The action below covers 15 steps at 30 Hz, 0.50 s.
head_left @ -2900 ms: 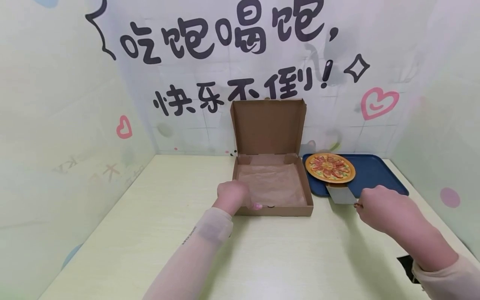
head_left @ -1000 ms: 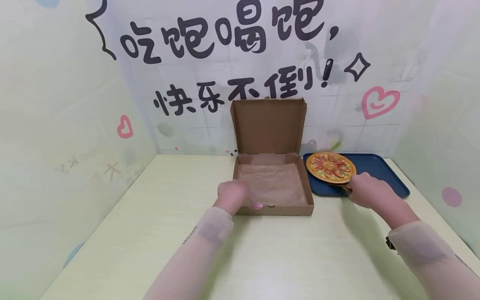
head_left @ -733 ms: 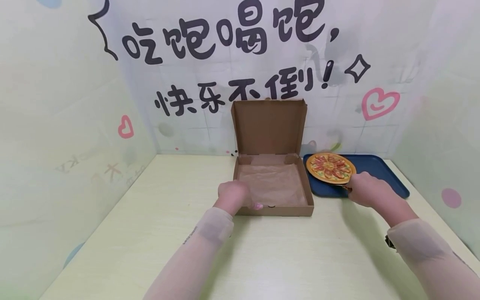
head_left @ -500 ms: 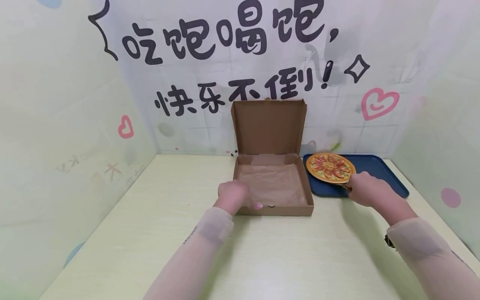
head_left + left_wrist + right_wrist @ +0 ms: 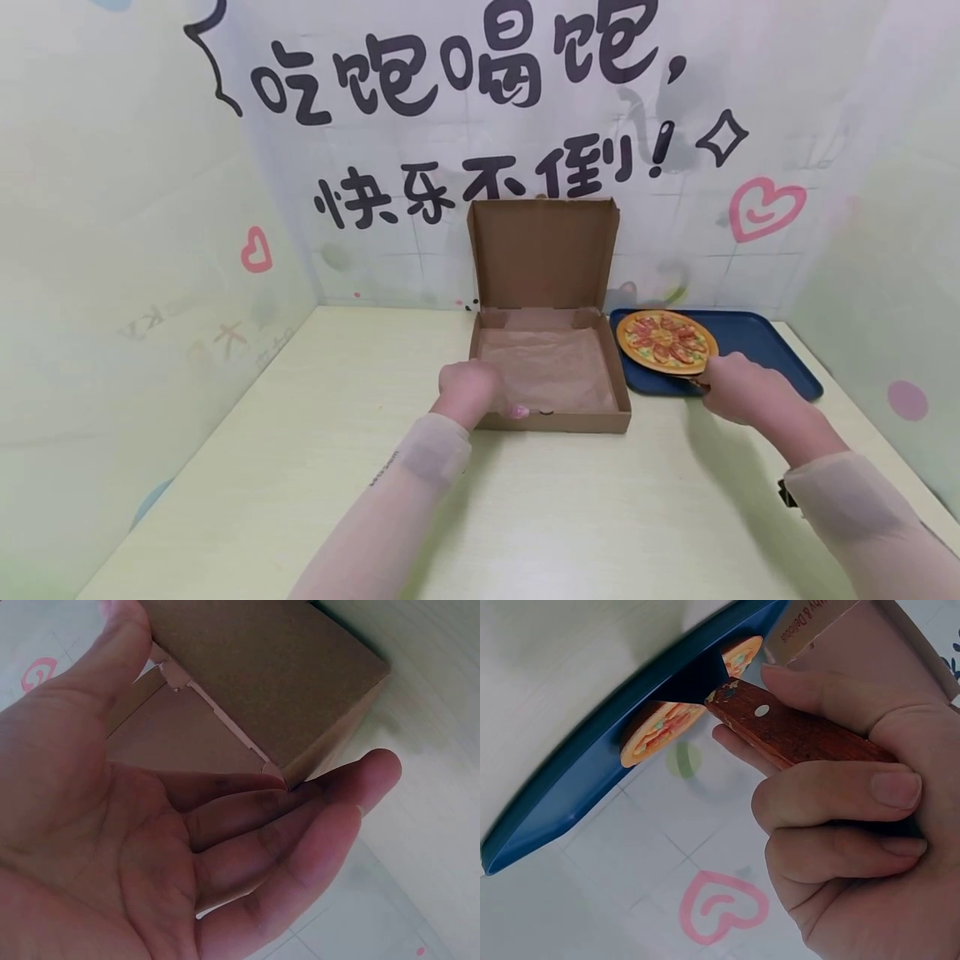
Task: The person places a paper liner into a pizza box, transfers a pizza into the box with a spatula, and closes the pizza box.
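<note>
White printed backdrop [image 5: 390,271], black lettering, stands behind the box. Pale wood-grain table [image 5: 570,517] lies under it. The box itself: square brown cardboard pizza box [image 5: 542,254], lid raised. Right of the box, just beside it: rectangular blue tray [image 5: 765,346]. Inside the box: crumpled brown paper liner [image 5: 546,367]. Round orange-rimmed pizza with red and green toppings [image 5: 664,342] sits over the tray's end nearest the box. Left hand [image 5: 471,392] rests at the box's front-left corner, thumb spread well apart from the lightly bent fingers. Right hand [image 5: 741,385], right of the box, has fingers wrapped around the reddish-brown wooden handle of a metal-bladed spatula [image 5: 799,735]; blade mostly hidden at the pizza's near edge.
</note>
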Each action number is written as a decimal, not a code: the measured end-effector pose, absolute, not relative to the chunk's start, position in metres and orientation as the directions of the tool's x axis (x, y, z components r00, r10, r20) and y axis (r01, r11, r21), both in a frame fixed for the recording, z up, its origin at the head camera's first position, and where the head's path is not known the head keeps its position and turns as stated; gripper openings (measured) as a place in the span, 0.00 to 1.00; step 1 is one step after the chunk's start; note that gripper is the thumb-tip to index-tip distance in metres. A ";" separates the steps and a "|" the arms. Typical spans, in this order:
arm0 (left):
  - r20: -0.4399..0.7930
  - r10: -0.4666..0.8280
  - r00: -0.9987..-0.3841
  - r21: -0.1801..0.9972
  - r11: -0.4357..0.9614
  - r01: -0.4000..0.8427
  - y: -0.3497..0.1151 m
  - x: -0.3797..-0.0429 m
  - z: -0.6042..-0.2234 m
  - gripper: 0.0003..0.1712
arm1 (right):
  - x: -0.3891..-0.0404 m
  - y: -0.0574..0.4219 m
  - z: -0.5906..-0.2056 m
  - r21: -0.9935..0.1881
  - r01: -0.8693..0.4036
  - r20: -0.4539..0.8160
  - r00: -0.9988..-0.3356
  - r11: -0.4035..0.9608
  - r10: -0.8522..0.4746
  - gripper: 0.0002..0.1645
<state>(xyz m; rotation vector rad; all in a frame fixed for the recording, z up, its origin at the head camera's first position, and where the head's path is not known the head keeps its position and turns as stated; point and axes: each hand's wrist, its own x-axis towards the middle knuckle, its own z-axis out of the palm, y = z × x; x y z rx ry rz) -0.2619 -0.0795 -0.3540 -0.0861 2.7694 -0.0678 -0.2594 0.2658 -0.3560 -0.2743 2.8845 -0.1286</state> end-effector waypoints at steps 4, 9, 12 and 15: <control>-0.354 -0.067 -0.933 -0.051 0.997 -0.052 -0.079 -0.261 -0.353 0.44 | -0.252 0.266 -0.356 -0.107 -0.172 -0.228 -0.954 0.979 -0.192 0.05; -0.350 -0.067 -0.934 -0.052 0.997 -0.051 -0.080 -0.260 -0.352 0.43 | -0.244 0.266 -0.356 -0.111 -0.168 -0.229 -0.955 0.979 -0.190 0.04; -0.353 -0.069 -0.933 -0.058 0.997 -0.052 -0.080 -0.260 -0.351 0.43 | -0.240 0.266 -0.355 -0.121 -0.156 -0.242 -0.953 0.980 -0.182 0.06; -0.353 -0.072 -0.933 -0.059 0.997 -0.055 -0.080 -0.260 -0.351 0.44 | -0.236 0.266 -0.354 -0.145 -0.140 -0.254 -0.952 0.980 -0.173 0.06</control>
